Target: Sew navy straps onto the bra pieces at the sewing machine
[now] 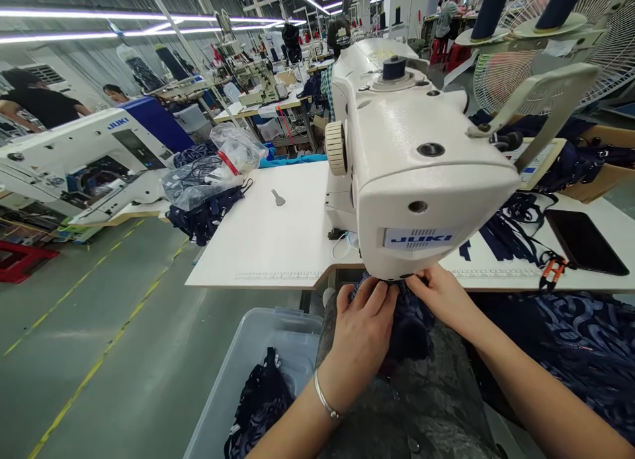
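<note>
The navy lace piece (414, 330) is bunched at the near table (278, 247) edge, under the sewing machine (411, 161) head. My left hand (364, 336) curls closed over it, and my right hand (444, 297) pinches its edge. The head hides the needle, so I cannot tell if a seam exists. More lace fills the bin (248, 353) near left. The snips (553, 270) and phone (585, 241) lie right, apart.

1. Left of the sewing machine (417, 155) the bench (268, 247) lies open.
2. A bagged pile (213, 174) blocks its far left corner.
3. Snips (553, 272) and a tablet (585, 241) crowd the near right edge.
4. Dark fabric (414, 327) fills the gap under the machine.
</note>
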Available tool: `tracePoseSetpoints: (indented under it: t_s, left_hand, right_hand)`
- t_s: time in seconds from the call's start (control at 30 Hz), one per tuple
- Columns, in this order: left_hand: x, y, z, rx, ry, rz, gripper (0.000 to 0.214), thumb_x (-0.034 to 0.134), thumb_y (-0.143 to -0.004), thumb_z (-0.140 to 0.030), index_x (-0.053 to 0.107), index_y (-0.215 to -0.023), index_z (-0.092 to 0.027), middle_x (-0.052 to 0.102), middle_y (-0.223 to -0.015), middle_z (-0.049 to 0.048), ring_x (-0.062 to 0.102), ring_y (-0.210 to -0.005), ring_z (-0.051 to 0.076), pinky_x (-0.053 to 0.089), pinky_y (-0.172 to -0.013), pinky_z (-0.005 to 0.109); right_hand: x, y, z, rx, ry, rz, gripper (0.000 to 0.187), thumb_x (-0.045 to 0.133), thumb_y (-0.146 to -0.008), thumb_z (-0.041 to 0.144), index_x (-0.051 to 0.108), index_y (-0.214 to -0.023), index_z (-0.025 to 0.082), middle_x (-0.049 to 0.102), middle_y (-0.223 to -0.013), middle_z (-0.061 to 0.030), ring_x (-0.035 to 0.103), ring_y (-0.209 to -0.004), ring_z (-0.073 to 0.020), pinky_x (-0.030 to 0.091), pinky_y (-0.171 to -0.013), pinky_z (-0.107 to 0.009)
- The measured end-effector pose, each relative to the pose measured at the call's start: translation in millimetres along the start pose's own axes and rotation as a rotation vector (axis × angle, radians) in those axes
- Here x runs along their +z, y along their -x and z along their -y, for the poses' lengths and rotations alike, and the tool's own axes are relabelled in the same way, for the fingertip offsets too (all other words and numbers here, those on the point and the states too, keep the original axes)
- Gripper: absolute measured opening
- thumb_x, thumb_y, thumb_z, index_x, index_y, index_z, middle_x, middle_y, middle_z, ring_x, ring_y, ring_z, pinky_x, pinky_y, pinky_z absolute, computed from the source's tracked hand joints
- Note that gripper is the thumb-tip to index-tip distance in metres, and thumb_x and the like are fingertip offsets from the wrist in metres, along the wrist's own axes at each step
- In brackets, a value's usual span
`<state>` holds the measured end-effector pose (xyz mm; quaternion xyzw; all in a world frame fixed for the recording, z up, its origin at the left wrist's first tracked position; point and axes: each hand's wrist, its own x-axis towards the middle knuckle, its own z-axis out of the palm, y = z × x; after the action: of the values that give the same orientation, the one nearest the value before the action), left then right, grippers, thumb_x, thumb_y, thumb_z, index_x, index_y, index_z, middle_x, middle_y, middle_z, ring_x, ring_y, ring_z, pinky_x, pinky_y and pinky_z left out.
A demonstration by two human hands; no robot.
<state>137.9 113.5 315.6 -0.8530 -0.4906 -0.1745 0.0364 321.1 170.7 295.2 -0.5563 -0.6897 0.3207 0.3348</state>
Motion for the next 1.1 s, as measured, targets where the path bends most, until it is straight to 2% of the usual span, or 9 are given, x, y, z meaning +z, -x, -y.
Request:
tracePoseSetpoints:
  t_s: [0.2,0.43,0.63,0.8,1.1]
  left_hand:
    - [5.5,0,-2,-0.011,-0.055,-0.034,0.035,0.039,-0.099,-0.013,0.050,-0.132,-0.022,0.058,-0.129,0.0052,0.047,-0.126,0.020,0.035,-0.097,0.043]
    - [5.8,1,-3,-0.007,-0.086,-0.006,0.036,0.040,-0.100,-0.015,0.048,-0.134,-0.022,0.057,-0.130,0.0033,0.047,-0.124,0.020,0.037,-0.097,0.043]
    - [7.1,1,-3,-0.013,-0.103,-0.003,0.036,0.044,-0.098,-0.015,0.048,-0.134,-0.022,0.056,-0.131,0.0022,0.047,-0.124,0.020,0.037,-0.098,0.043]
    - [4.2,2,-4,-0.013,-0.100,0.005,0.037,0.039,-0.099,-0.013,0.048,-0.134,-0.022,0.057,-0.130,0.0050,0.046,-0.125,0.020,0.034,-0.099,0.043]
    - [2.5,2,1,-0.006,-0.137,-0.013,0.036,0.045,-0.097,-0.013,0.050,-0.132,-0.020,0.058,-0.126,0.0046,0.050,-0.119,0.021,0.036,-0.099,0.041]
  right_hand:
    - [-1,-4,-2,-0.023,0.001,0.033,0.014,0.046,-0.093,0.036,0.050,-0.097,0.024,0.065,-0.075,0.0007,0.063,-0.068,-0.0201,0.041,-0.057,-0.025]
    - [0,-7,-6,-0.026,0.028,0.042,0.015,0.046,-0.091,0.036,0.054,-0.093,0.023,0.067,-0.079,-0.0025,0.062,-0.070,-0.0218,0.041,-0.055,-0.027]
    - [1,-6,-7,-0.019,0.085,0.023,0.019,0.046,-0.091,0.039,0.052,-0.081,0.024,0.060,-0.064,0.0006,0.058,-0.060,-0.0208,0.037,-0.052,-0.026]
    - [-1,-4,-4,0.004,0.105,0.078,0.024,0.043,-0.094,0.044,0.048,-0.081,0.024,0.053,-0.059,0.0021,0.052,-0.052,-0.0190,0.032,-0.048,-0.026]
    - [7,-6,-14,0.007,0.080,0.095,0.025,0.044,-0.092,0.045,0.051,-0.081,0.024,0.059,-0.063,-0.0018,0.059,-0.060,-0.0243,0.036,-0.050,-0.029]
